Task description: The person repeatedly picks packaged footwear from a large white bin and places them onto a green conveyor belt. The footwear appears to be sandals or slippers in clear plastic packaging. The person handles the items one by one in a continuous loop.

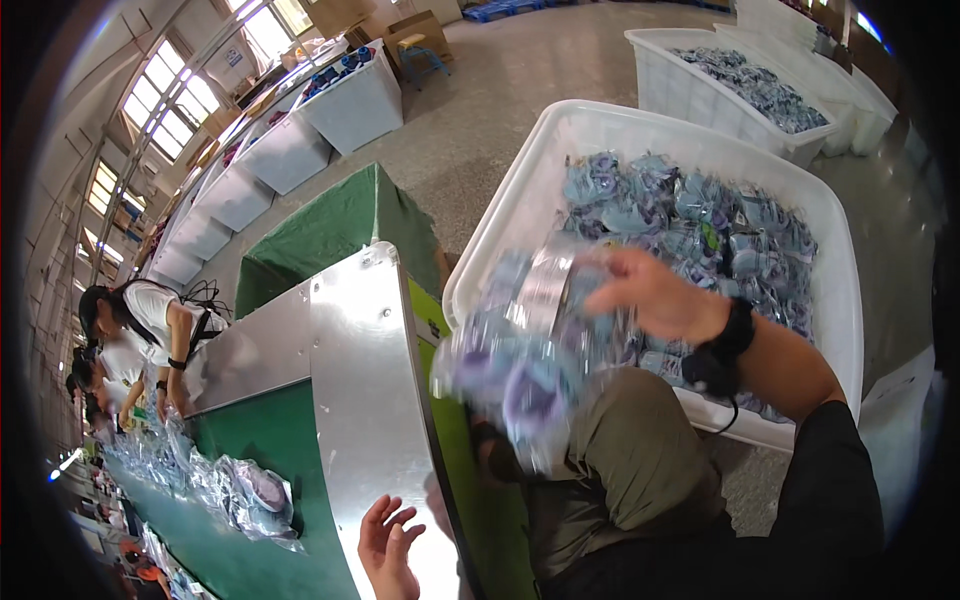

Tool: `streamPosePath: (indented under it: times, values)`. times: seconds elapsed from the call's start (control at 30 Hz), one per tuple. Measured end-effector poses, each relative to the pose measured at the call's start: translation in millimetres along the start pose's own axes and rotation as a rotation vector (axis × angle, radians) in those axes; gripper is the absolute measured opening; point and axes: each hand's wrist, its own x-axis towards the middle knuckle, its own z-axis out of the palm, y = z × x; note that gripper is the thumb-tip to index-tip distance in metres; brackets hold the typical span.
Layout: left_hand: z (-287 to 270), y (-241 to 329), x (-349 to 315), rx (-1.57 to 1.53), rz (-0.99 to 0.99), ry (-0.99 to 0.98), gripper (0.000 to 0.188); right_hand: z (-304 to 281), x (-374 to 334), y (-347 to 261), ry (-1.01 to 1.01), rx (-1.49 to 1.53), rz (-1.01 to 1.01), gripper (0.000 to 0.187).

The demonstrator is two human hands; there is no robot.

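My right hand [660, 295], with a black band on the wrist, grips the top of a clear plastic bag of light blue and purple shoes [530, 385]. Motion blurs the bag, which hangs over my knee between the conveyor end and the white bin. My left hand [388, 545] hovers by the metal end plate [365, 340] of the conveyor, its fingers loosely curled and apart, holding nothing. On the green belt [310, 450] lies a bagged shoe pair [258, 492], with more clear bags [150, 460] farther along. Similar bagged shoes [700, 215] fill the white bin [845, 290] at my right.
A green cloth-covered container [330, 220] stands beyond the conveyor. White bins [355, 105] line the left side, and another full bin [690, 90] stands at the far right. Co-workers [150, 330] stand along the belt. A small stool [422, 55] is at the back.
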Motion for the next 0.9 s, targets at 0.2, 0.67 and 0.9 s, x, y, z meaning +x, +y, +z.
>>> streamPosePath:
  times: [0.2, 0.67, 0.9]
  values:
    - [-25, -2, -10, -0.017, -0.007, 0.084, 0.043, -139, 72, 33, 0.554, -0.316, -0.217, 0.049]
    - [-152, -24, 19, 0.428, 0.049, 0.43, 0.031, -61, 27, 50, 0.198, -0.421, 0.119, 0.025]
    - [-267, -68, 72, 1.071, 0.259, 0.815, 0.056, 63, -5, 32, 0.006, -0.515, 0.029, 0.022]
